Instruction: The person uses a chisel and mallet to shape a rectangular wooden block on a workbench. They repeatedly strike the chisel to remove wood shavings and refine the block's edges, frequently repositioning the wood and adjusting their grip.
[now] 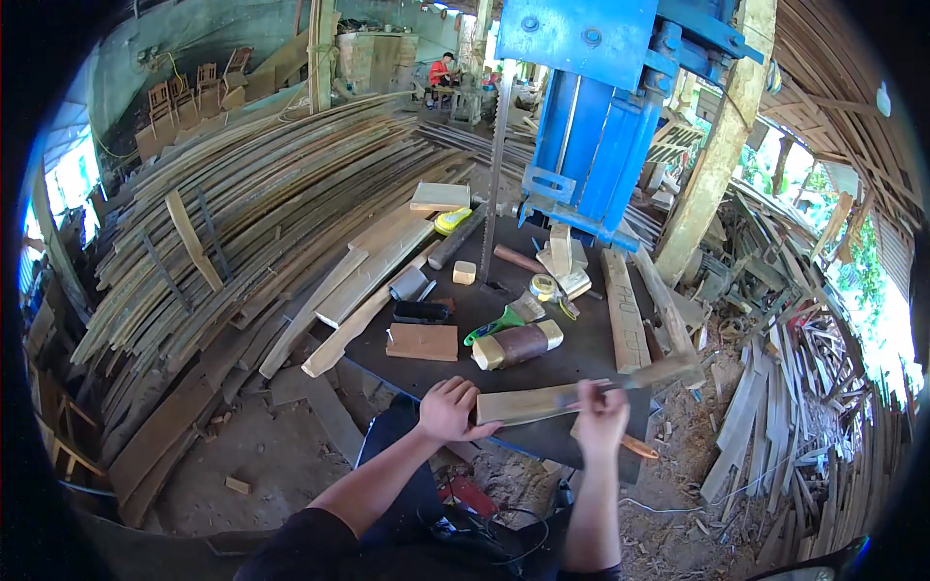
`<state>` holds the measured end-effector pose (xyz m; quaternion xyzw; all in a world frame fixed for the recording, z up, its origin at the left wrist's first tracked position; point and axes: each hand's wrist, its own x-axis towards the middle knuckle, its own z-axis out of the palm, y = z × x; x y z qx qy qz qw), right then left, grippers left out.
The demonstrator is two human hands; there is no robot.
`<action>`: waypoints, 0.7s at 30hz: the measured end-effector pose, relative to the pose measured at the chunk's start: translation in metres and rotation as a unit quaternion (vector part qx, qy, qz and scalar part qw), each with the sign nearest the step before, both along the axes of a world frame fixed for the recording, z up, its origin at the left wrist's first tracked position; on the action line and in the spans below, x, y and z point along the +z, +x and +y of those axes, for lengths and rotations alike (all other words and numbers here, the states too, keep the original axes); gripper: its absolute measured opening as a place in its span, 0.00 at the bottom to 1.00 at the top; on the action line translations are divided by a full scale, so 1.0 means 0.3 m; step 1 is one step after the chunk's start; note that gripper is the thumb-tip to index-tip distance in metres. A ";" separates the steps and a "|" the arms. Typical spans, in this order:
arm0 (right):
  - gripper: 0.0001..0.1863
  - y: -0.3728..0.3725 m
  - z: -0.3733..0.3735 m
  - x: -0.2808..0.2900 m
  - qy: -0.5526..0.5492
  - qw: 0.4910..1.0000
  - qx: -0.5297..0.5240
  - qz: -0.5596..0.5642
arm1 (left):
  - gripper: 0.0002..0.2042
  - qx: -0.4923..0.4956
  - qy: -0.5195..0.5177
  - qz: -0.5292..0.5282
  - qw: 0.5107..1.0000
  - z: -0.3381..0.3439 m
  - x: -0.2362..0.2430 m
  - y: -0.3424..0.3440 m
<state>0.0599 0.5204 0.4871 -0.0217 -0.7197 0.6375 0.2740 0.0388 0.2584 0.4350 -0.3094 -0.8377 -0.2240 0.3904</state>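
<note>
My left hand grips the left end of a pale wooden board at the near edge of the dark work table. My right hand is closed over the board's right part. A dark, motion-smeared object shows at its fingers; its kind cannot be made out. Just below this hand, a pointed orange-brown piece sticks out to the right. Beyond the board lie a block wrapped in brown sheet, a green-handled brush, a yellow tape measure and a reddish-brown block.
A band saw blade runs down into the table beside the blue machine frame. Wooden planks lie along the table's right side. Stacked boards fill the left. A person in red sits far back.
</note>
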 end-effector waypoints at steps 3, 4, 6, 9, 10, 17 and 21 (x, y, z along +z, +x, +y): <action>0.12 0.047 -0.098 -0.006 0.072 0.997 0.011 -0.039 | 0.29 -0.004 -0.005 0.016 1.000 0.008 0.017 -0.005; 0.12 0.046 -0.092 -0.024 0.145 0.989 -0.009 -0.024 | 0.29 -0.008 -0.008 0.018 1.000 0.010 0.022 -0.007; 0.12 0.029 -0.045 -0.042 0.167 0.984 -0.062 0.028 | 0.30 -0.007 -0.010 0.006 1.000 -0.005 0.019 -0.002; 0.10 0.011 0.101 -0.004 0.144 0.980 -0.136 0.016 | 0.31 -0.009 0.008 0.002 1.000 -0.005 0.014 0.000; 0.09 0.015 0.116 0.019 0.077 0.986 -0.146 -0.031 | 0.31 -0.008 0.007 -0.006 1.000 -0.007 0.014 0.006; 0.13 0.096 -0.230 0.077 -0.039 0.990 -0.015 -0.135 | 0.28 -0.048 0.043 0.015 0.998 0.022 0.001 -0.022; 0.13 0.000 -0.182 0.005 0.192 0.980 -0.016 -0.054 | 0.29 -0.041 0.039 -0.042 0.998 -0.022 -0.016 -0.040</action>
